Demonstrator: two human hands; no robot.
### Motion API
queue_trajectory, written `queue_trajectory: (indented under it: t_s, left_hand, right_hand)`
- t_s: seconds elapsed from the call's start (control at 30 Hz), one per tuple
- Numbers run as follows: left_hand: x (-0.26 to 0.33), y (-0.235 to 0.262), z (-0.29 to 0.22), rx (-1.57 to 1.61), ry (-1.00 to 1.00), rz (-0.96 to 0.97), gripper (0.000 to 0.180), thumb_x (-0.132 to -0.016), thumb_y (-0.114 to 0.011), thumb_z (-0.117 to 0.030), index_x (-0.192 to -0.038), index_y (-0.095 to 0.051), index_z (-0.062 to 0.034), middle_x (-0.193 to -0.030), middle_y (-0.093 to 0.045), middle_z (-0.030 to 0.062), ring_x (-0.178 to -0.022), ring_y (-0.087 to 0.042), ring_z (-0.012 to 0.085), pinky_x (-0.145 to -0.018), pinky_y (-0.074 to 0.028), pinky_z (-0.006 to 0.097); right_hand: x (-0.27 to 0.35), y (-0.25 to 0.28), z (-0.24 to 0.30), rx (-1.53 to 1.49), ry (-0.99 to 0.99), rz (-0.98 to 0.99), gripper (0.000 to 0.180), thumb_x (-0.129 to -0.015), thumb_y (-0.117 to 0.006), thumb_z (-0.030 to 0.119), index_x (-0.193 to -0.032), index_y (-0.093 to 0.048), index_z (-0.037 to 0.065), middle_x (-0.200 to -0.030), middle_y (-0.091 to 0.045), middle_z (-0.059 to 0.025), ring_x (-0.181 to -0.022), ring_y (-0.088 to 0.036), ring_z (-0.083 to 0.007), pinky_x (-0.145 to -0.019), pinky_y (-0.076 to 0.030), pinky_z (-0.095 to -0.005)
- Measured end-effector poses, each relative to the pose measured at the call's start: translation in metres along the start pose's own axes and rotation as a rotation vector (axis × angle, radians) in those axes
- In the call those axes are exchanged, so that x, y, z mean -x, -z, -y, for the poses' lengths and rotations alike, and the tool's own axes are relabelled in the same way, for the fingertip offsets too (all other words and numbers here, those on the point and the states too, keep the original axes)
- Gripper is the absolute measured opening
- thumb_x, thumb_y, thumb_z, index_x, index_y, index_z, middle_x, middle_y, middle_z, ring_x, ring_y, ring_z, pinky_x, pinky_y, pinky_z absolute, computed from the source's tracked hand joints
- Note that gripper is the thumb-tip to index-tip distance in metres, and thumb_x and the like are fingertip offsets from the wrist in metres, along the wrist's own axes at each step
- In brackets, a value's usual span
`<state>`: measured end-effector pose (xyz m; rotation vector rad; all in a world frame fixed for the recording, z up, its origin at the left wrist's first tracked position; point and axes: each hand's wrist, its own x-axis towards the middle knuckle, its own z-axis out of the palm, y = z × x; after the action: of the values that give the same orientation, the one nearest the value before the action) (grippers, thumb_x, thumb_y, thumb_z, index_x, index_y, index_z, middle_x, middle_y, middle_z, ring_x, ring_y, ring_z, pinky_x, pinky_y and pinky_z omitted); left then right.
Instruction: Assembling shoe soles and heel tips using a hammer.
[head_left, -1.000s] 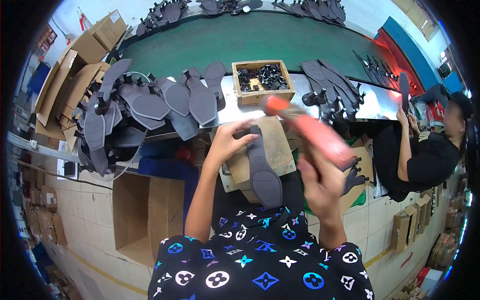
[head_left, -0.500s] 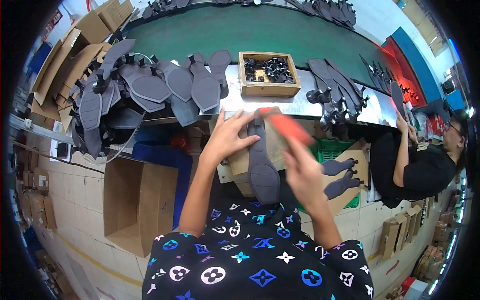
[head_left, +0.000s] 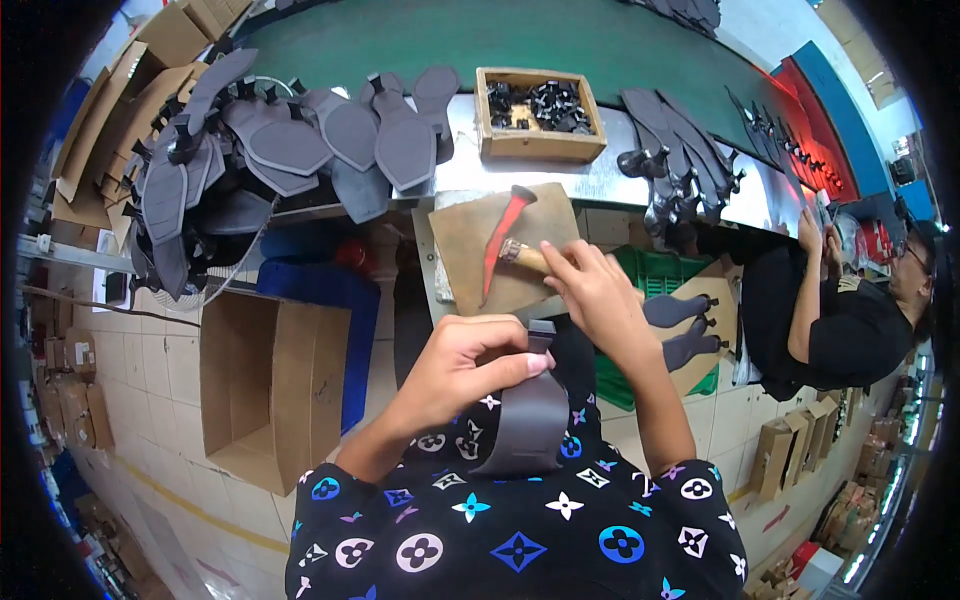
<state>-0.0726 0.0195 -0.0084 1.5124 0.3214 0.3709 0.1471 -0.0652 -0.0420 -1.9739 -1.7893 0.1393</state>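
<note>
My left hand (head_left: 462, 368) grips a dark grey shoe sole (head_left: 525, 425) by its heel end, thumb on top. The sole is lifted off the work pad and tilted close to my shirt, its broad end toward me. My right hand (head_left: 605, 300) has its fingers closed on the wooden handle of a red-headed hammer (head_left: 508, 225). The hammer's head rests on a square brown pad (head_left: 460, 230) just beyond my hands. A small black heel piece (head_left: 541, 328) shows at the sole's upper end, partly hidden by my fingers.
A wooden box (head_left: 545, 147) of small black parts stands on the metal bench. Heeled soles (head_left: 405, 148) are heaped at left; more soles (head_left: 665, 150) lie at right. A cardboard box (head_left: 270, 385) and green crate (head_left: 655, 268) stand below. A co-worker (head_left: 850, 325) sits at right.
The sole has come off the pad toward my body in my left hand. The hammer, blurred in motion over the heel end before, now lies with its head on the pad, my right hand nearer me.
</note>
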Motion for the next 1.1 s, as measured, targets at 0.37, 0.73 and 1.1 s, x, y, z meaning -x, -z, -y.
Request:
queue_trajectory:
  t_s: [0.37, 0.73, 1.1]
  left_hand:
    - [0.011, -0.012, -0.018, 0.388, 0.178, 0.273, 0.037, -0.105, -0.049, -0.026, -0.119, -0.061, 0.0059, -0.115, -0.064, 0.0128, -0.110, -0.059, 0.0173, -0.100, -0.044, 0.029]
    - [-0.004, -0.017, -0.014, 0.411, 0.290, 0.374, 0.043, -0.106, -0.045, -0.031, -0.131, -0.055, 0.0029, -0.111, -0.063, 0.0107, -0.111, -0.057, 0.0196, -0.102, -0.041, 0.032]
    - [-0.036, -0.023, -0.013, 0.026, 0.259, 0.228, 0.038, -0.104, -0.045, -0.030, -0.112, -0.058, 0.0058, -0.110, -0.063, 0.0179, -0.104, -0.060, 0.0266, -0.095, -0.045, 0.036]
  right_hand:
    - [0.014, 0.004, 0.057, -1.684, 0.000, 0.187, 0.047, -0.098, -0.057, 0.050, -0.103, -0.056, 0.003, -0.108, -0.061, -0.0204, -0.114, -0.059, -0.0375, -0.100, -0.045, -0.0529]
    - [0.025, 0.013, 0.043, -1.506, -0.036, 0.225, 0.061, -0.091, -0.059, 0.063, -0.097, -0.065, 0.003, -0.092, -0.066, -0.0063, -0.108, -0.067, -0.0335, -0.107, -0.034, -0.0490]
    - [0.024, 0.026, 0.023, -0.920, 0.020, -0.072, 0.016, -0.087, -0.062, 0.007, -0.099, -0.072, 0.006, -0.106, -0.075, -0.0114, -0.116, -0.067, -0.0264, -0.114, -0.026, -0.0522]
